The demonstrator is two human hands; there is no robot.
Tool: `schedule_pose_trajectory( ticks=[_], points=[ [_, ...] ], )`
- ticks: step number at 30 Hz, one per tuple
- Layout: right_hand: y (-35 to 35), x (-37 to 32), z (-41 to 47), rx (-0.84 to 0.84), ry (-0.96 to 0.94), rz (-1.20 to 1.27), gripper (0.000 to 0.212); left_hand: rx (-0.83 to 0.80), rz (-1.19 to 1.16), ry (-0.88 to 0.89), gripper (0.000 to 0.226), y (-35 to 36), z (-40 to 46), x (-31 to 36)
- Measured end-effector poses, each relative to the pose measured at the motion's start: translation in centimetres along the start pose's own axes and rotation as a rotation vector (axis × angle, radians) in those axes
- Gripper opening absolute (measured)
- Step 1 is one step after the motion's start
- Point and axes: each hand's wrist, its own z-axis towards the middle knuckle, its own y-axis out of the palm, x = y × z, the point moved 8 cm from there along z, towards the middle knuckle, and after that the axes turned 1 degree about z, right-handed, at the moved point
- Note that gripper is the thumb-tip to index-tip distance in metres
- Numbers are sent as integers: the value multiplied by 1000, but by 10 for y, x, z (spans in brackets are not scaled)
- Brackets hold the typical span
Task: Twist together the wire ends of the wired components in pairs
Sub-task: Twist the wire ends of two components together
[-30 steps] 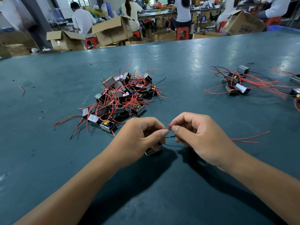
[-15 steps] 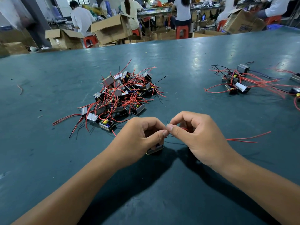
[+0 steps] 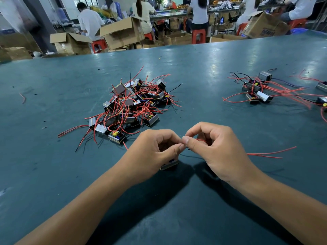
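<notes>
Wire ends: thin bare tips of red and black insulated wire (image 3: 184,148), pinched where the two hands meet, just above the dark teal table (image 3: 53,174).
Component in hand: small metal-cased block (image 3: 169,164), tucked under the left hand and mostly hidden.
Left hand (image 3: 154,152): fingers curled, thumb and forefinger closed tight on the wire near its tip.
Right hand (image 3: 214,149): thumb and forefinger nipped on the same tips from the other side; a red strand loops inside its curled fingers.
Key relation: the wires run roughly left to right between the two pinches, so the twist must turn about that line; both hands are equally near, thumbs almost touching.
Loose tail: two long red leads (image 3: 269,153) trail out to the right of the right wrist, flat on the table.
Unsorted stock: tangled heap of boxy components with red wires (image 3: 131,105), beyond the left hand.
Second group: smaller cluster of similar components (image 3: 258,91), far right, well apart.
Stage, as I judge it: one pair mid-twist; the heap suggests much remains.
</notes>
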Motion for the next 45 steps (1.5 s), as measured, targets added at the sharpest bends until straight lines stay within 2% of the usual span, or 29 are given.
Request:
schedule_pose_trajectory(
  ticks=[5, 8, 10, 15, 19, 22, 29, 33, 38, 45],
  points=[
    [-1, 2, 1, 6, 19, 4, 13, 48, 58, 46, 4, -4, -1, 5],
    [1, 1, 2, -40, 34, 37, 14, 200, 320, 240, 13, -19, -3, 24],
    [2, 0, 2, -71, 40, 67, 14, 239, 430, 351, 12, -21, -5, 35],
    [3, -1, 3, -120, 33, 73, 14, 173, 423, 377, 1, -17, -5, 36],
    [5, -1, 4, -165, 43, 79, 15, 161, 378, 372, 7, -23, -4, 31],
    [7, -2, 4, -232, 57, 99, 12, 187, 510, 484, 20, -23, -4, 38],
    [13, -8, 2, -363, 36, 96, 10, 229, 831, 719, 18, -16, -11, 55],
    [13, -8, 2, -384, 34, 85, 11, 210, 942, 764, 26, -15, -14, 60],
    [14, -13, 0, -406, 6, 79, 21, 187, 1032, 827, 17, -12, -18, 62],
    [14, -13, -1, -437, 21, 66, 11, 144, 1006, 808, 22, -9, -17, 60]
  ],
)
